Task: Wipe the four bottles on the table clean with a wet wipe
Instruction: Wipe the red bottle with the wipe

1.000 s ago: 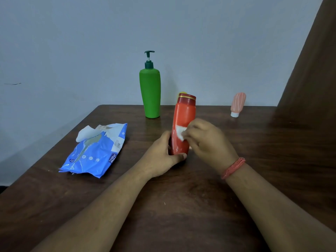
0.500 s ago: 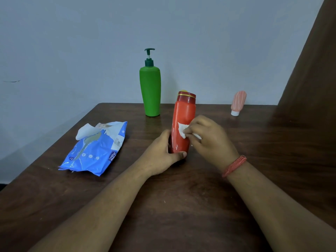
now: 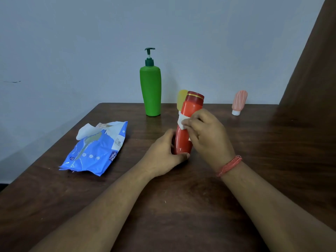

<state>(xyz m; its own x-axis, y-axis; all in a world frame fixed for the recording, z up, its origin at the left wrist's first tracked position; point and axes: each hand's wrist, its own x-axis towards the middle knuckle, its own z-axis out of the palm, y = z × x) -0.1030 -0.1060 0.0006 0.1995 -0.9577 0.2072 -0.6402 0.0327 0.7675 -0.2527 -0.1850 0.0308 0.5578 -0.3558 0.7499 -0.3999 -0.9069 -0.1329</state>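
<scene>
An orange-red bottle (image 3: 183, 140) with a dark red cap stands tilted slightly right at the table's middle. My left hand (image 3: 163, 155) grips its base. My right hand (image 3: 209, 135) pinches a small white wet wipe (image 3: 181, 121) and presses it against the bottle's upper body. A yellow bottle (image 3: 181, 99) peeks out behind the red one, mostly hidden. A tall green pump bottle (image 3: 151, 91) stands at the back. A small pink bottle (image 3: 239, 102) stands cap-down at the back right.
A blue wet-wipe pack (image 3: 96, 150) lies on the left of the dark wooden table (image 3: 181, 206), with a white wipe sticking out of its opening. A grey wall stands behind the table. A brown panel rises at the right.
My right hand has slid the wipe upward along the red bottle. The bottle has tilted to the right, uncovering the yellow bottle behind it. My left hand keeps its grip on the base.
</scene>
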